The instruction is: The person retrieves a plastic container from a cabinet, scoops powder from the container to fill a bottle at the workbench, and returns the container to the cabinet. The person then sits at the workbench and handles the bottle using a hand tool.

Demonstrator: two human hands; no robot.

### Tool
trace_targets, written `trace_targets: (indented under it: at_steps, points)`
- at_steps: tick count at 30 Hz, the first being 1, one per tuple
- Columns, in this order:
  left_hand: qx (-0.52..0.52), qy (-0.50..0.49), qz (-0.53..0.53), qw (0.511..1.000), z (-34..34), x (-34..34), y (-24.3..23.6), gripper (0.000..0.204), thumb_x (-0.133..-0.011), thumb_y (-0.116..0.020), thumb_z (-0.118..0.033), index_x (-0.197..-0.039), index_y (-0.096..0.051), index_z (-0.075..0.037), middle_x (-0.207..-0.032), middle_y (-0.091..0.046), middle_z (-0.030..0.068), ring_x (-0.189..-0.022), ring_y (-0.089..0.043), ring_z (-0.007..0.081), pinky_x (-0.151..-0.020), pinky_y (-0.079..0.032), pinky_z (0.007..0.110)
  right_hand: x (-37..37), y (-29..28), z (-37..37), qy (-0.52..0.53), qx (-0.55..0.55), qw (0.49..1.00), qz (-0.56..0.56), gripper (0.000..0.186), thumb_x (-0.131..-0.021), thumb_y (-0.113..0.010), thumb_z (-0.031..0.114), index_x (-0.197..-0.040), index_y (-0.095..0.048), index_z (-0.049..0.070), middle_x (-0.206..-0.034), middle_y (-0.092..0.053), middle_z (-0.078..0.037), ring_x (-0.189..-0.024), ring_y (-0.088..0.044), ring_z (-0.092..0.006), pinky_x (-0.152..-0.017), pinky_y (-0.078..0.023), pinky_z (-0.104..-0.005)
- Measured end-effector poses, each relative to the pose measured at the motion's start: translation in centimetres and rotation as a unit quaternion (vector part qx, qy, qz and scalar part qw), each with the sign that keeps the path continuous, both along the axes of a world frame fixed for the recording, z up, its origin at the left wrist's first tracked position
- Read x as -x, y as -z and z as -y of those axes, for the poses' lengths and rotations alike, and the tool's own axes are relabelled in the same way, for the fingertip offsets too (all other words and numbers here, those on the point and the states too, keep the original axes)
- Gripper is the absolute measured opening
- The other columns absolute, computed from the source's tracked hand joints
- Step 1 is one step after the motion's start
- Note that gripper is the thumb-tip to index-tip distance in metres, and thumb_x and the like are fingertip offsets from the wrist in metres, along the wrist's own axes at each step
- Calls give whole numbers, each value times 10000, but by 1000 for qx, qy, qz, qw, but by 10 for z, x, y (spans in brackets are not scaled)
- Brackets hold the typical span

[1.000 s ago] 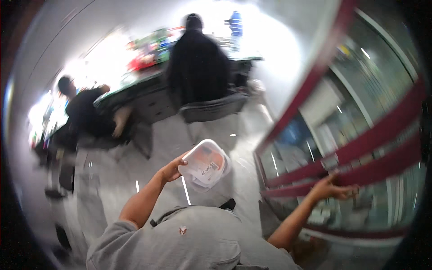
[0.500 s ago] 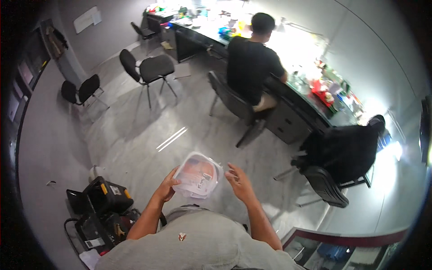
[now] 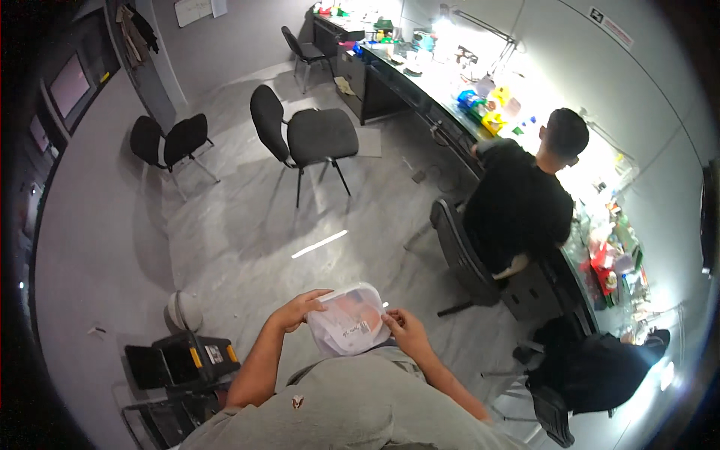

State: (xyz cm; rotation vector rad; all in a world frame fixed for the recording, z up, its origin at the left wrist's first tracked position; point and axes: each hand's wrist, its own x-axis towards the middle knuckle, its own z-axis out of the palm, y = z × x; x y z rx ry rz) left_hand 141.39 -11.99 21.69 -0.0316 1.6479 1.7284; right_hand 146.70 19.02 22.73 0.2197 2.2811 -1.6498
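In front of my waist is a translucent, rounded-square plastic container [image 3: 347, 325] with dark writing on it. Something orange-pink shows faintly through its wall. My left hand [image 3: 300, 309] grips its left rim, thumb on the near side. At the opposite edge, the closed fingers of my right hand [image 3: 405, 328] pinch the rim. The container is tilted, and I cannot tell whether its lid is fastened.
A black chair [image 3: 324, 135] stands ahead on the grey floor, another [image 3: 171, 142] by the left wall. To the right a seated person [image 3: 525, 195] works at a long cluttered bench [image 3: 420, 82]. Black tool boxes [image 3: 184, 360] stand lower left; a jacket-draped chair [image 3: 592, 367], lower right.
My right hand, apart from the container before, now grips its right edge. The whole view has swung left, and the room appears shifted to the right. The seated person's arm reaches along the bench.
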Motion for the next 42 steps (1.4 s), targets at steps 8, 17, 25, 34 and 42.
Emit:
trace_targets:
  at_steps: [8,17,25,34,42]
  points:
    - [-147,-351,46,924,83,145,0,760,-983,-442,-593,-1420,-464,29,-1448,-492,183,-1310,-496,267,-1082,-403,405,255,-67,92,-246,1,969,-22,281,-943,-653,245,-1089,-590,13,-974,-702,-199,-880,-695,-320,-759,-531,-409]
    - [-200,-206,160,944,108,421,24,511,-1013,-512,-459,-1298,-585,-40,-1209,-659,94,-1070,-645,193,-934,-533,339,498,-89,119,-307,-155,939,-13,573,-841,-741,528,-972,-552,3,-1098,-529,-235,-928,-583,-344,-811,-483,-408]
    - [40,-9,244,969,34,719,19,740,-861,-616,-670,-1335,-587,-103,-1303,-614,93,-1096,-626,258,-936,-514,403,652,-90,51,-110,-41,991,-65,502,-846,-760,473,-933,-551,24,-1133,-550,-209,-1018,-550,-296,-882,-451,-384]
    - [-48,114,103,987,-24,936,34,920,-790,-546,-821,-1329,-582,-76,-1264,-628,158,-1077,-635,296,-898,-537,457,867,-115,-47,-172,-103,941,-273,324,-833,-793,297,-903,-566,75,-1491,-351,-200,-1460,-169,-430,-1174,-248,-572]
    - [-157,198,197,947,-166,1099,-39,958,-776,-632,-715,-1378,-496,17,-1274,-602,240,-1064,-656,357,-910,-558,465,1001,-119,-123,-103,33,972,-207,285,-845,-779,255,-1021,-605,113,-1090,-656,-53,-1215,-553,-202,-1219,4,-549]
